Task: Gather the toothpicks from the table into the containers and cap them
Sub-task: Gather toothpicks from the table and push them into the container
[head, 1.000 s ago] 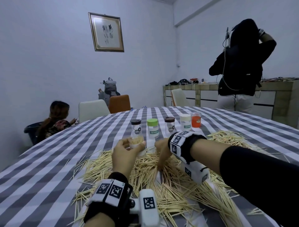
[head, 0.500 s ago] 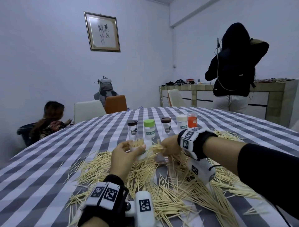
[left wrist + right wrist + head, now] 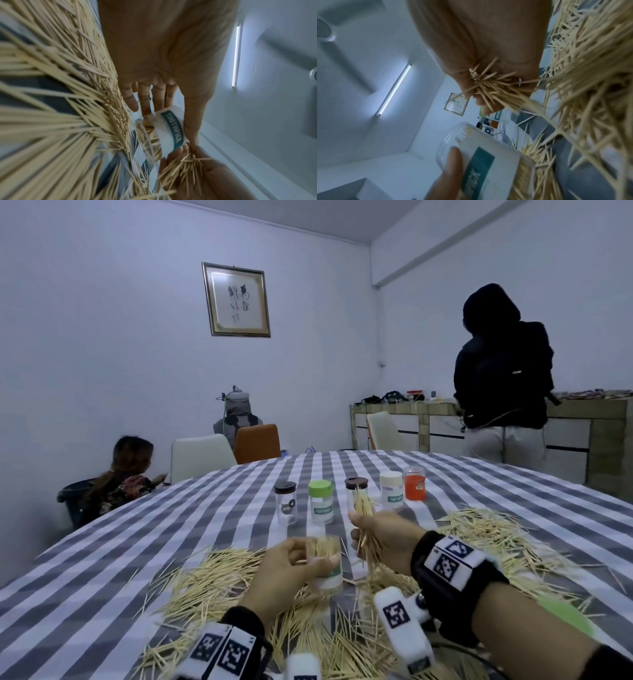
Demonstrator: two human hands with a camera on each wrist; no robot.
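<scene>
My left hand (image 3: 291, 563) grips an uncapped clear toothpick container (image 3: 329, 563) with a green-lettered label (image 3: 173, 129), partly filled with toothpicks and held just above the pile. My right hand (image 3: 380, 537) is clenched round a bundle of toothpicks (image 3: 363, 508) right beside the container's mouth; their ends stick out above and below the fist (image 3: 489, 82). A wide heap of loose toothpicks (image 3: 219, 580) covers the checked tablecloth (image 3: 137, 542) under and around both hands.
Behind the hands stands a row of containers: black-capped (image 3: 286, 503), green-capped (image 3: 320, 501), brown-capped (image 3: 356, 491), cream-capped (image 3: 391, 487) and an orange one (image 3: 414, 484). A person in black (image 3: 503, 378) stands at the counter, another (image 3: 126, 470) sits at the left. Chairs (image 3: 202, 455) line the table's far edge.
My right hand has lifted out of the pile with a fistful of toothpicks and come up beside the container. The left hand has kept hold of the container.
</scene>
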